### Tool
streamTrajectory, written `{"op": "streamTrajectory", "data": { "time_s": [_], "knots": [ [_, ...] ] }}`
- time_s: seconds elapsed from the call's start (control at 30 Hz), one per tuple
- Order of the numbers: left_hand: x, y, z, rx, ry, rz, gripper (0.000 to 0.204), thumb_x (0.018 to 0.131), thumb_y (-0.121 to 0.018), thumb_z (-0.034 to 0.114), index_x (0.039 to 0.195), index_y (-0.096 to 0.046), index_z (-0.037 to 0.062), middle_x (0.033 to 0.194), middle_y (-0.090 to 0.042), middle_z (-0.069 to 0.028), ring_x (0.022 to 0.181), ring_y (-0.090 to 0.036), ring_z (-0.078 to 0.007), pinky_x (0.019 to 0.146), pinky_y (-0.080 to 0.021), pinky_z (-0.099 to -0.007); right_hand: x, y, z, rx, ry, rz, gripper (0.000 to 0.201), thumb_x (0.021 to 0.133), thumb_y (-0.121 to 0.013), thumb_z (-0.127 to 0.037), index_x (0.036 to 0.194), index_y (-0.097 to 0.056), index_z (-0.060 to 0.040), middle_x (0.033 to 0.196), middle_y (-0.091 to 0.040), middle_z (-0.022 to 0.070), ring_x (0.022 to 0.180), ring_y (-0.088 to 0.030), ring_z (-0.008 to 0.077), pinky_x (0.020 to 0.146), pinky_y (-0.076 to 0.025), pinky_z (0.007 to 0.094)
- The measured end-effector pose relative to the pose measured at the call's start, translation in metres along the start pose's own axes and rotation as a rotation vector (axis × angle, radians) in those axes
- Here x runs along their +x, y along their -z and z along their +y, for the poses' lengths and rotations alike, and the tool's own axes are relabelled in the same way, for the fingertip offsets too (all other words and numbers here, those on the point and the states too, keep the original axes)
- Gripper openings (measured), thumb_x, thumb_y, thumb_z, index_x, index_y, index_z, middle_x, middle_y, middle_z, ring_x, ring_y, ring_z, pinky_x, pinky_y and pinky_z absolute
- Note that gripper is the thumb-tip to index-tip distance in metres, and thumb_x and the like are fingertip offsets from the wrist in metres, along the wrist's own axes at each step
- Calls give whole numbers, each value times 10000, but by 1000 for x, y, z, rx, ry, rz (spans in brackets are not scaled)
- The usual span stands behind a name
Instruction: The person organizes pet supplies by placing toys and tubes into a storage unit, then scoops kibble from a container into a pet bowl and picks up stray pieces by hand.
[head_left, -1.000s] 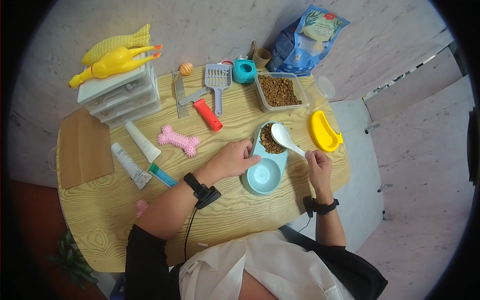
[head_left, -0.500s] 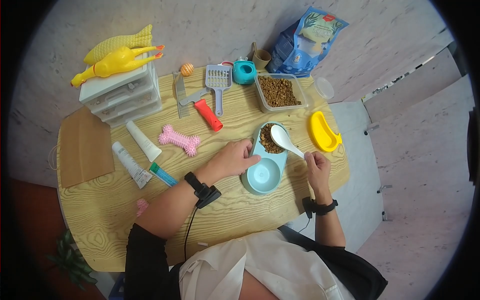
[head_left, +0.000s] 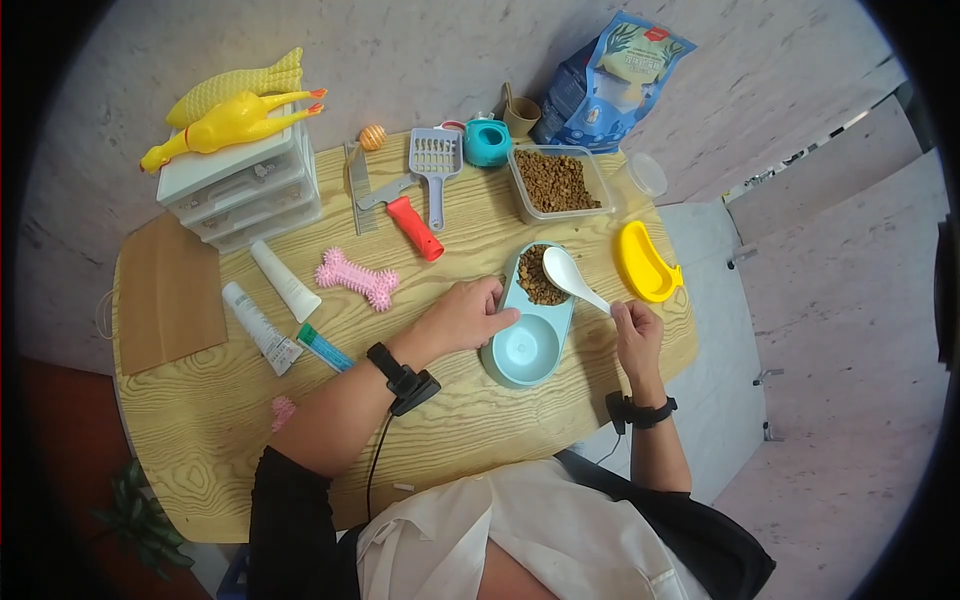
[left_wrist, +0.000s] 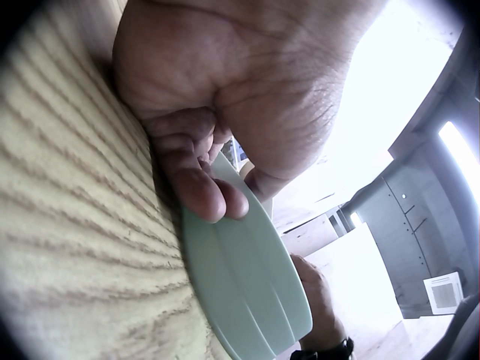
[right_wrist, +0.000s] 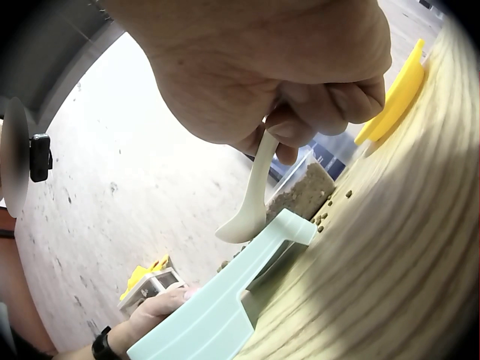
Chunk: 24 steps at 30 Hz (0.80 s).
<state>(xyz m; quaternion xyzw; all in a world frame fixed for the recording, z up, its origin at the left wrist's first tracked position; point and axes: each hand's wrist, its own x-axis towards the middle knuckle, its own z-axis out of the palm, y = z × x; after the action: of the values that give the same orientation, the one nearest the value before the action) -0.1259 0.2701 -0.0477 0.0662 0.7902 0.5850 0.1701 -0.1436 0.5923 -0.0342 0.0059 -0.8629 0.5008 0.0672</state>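
A pale blue double bowl (head_left: 522, 350) lies on the table, brown kibble (head_left: 541, 279) in its far compartment, the near one bare. My left hand (head_left: 465, 318) grips the bowl's left side, thumb over the rim; in the left wrist view its fingers (left_wrist: 201, 193) touch the green-looking bowl side (left_wrist: 247, 277). The right hand (head_left: 638, 335) pinches the handle of a white spoon (head_left: 566, 270), whose head is over the kibble. In the right wrist view the spoon (right_wrist: 255, 195) hangs from the curled fingers above the bowl (right_wrist: 217, 307).
Behind the bowl is a clear tub (head_left: 560, 183) of kibble, with a blue bag (head_left: 615, 85) beyond. A yellow dish (head_left: 649, 263) lies right. Leftward are a red-handled tool (head_left: 415, 229), a litter scoop (head_left: 436, 165), a pink bone (head_left: 358, 279), tubes (head_left: 285, 282) and drawers (head_left: 245, 195).
The spoon and right hand have shifted very slightly over the kibble. The left hand keeps its grip on the bowl.
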Motion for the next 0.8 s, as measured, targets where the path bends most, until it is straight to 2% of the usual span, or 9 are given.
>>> {"op": "streamTrajectory", "data": {
  "time_s": [0.43,0.67,0.73,0.8],
  "knots": [
    [-2,1,5,-8,15,-1,360,986,-757,276,1075,-609,-39,747,-690,-81,571,-669,-140,510,-527,-307,2,2,-8,-34,-13,-47,297,1023,-726,-180,810,-675,20,687,-545,-53,636,-448,39,555,-362,251],
    [-1,0,2,-26,4,0,349,985,-762,274,1055,-608,-32,732,-684,-74,566,-666,-136,505,-523,-303,2,2,-12,47,28,4,276,1019,-732,-165,826,-687,25,690,-543,-51,634,-442,38,550,-353,247],
    [-1,1,3,-11,8,1,347,986,-762,278,1044,-606,-28,730,-683,-72,566,-666,-134,503,-522,-302,-1,3,-18,-117,35,-13,279,1020,-731,-166,837,-691,41,679,-551,-45,628,-446,38,548,-359,248],
    [-1,0,1,-10,4,2,346,987,-761,279,1041,-606,-26,730,-683,-72,565,-665,-134,504,-522,-302,-1,4,-19,-110,51,0,279,1019,-732,-165,842,-694,46,670,-553,-40,622,-444,39,545,-359,249]
  ]
}}
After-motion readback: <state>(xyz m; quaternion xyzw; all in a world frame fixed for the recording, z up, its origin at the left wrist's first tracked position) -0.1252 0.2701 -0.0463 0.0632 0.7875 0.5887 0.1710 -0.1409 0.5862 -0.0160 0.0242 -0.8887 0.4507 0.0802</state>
